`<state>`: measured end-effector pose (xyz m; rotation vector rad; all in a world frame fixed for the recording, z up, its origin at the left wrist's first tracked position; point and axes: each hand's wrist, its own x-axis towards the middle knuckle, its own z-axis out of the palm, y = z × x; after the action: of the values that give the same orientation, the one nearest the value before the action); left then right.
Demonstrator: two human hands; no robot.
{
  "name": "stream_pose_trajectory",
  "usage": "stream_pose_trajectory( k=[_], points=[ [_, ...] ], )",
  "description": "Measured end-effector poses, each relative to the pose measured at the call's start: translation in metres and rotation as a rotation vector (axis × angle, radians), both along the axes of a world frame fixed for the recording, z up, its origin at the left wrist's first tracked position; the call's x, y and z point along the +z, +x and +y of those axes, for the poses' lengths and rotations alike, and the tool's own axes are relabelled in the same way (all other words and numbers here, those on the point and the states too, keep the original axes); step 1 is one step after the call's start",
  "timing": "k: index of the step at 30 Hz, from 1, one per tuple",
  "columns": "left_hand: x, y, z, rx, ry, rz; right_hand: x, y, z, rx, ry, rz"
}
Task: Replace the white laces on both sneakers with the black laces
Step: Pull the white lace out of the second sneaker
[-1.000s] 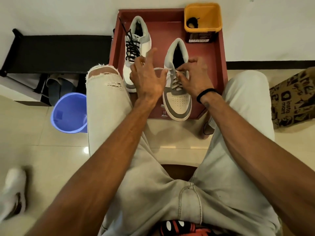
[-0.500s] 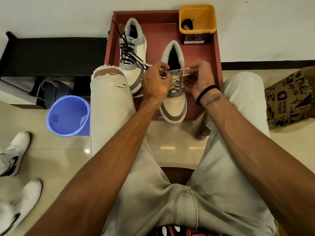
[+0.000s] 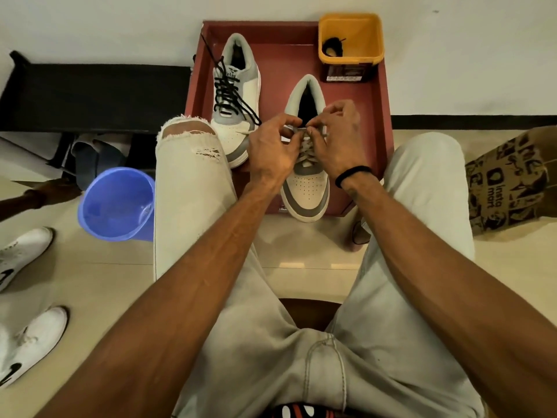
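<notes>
Two grey-and-white sneakers stand on a dark red tray (image 3: 378, 116). The left sneaker (image 3: 238, 95) carries black laces (image 3: 227, 92), their ends loose. The right sneaker (image 3: 306, 188) still has its white lace (image 3: 304, 146). My left hand (image 3: 271, 149) and my right hand (image 3: 339, 140) meet over this shoe's tongue, and both pinch the white lace near the top eyelets. My fingers hide most of the lacing. A black lace (image 3: 333, 46) lies bundled inside a yellow tub (image 3: 351, 37) at the tray's back right.
A blue plastic bucket (image 3: 116, 203) stands on the floor left of my knee. Two white shoes (image 3: 27, 297) lie at the far left, a black bench (image 3: 90, 95) behind them. A printed brown paper bag (image 3: 509, 179) sits at the right.
Both hands have drawn together over the right sneaker's tongue; the white lace that was stretched between them half a second ago is now slack. The view has shifted slightly.
</notes>
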<state>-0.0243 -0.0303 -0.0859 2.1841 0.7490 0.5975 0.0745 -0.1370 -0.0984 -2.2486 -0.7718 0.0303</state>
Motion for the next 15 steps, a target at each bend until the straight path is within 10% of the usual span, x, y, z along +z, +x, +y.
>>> stream_pose_trajectory(
  k=[5, 11, 15],
  points=[
    [-0.001, 0.003, 0.002, 0.019, -0.014, -0.004, 0.009, 0.004, 0.003, -0.129, 0.245, 0.177],
    [0.001, 0.001, 0.0, 0.033, -0.023, -0.005, 0.028, 0.017, -0.005, -0.374, 1.001, 1.162],
    [0.001, 0.001, 0.0, 0.034, -0.036, -0.009, 0.032, 0.022, -0.015, -0.483, 1.157, 1.381]
  ],
)
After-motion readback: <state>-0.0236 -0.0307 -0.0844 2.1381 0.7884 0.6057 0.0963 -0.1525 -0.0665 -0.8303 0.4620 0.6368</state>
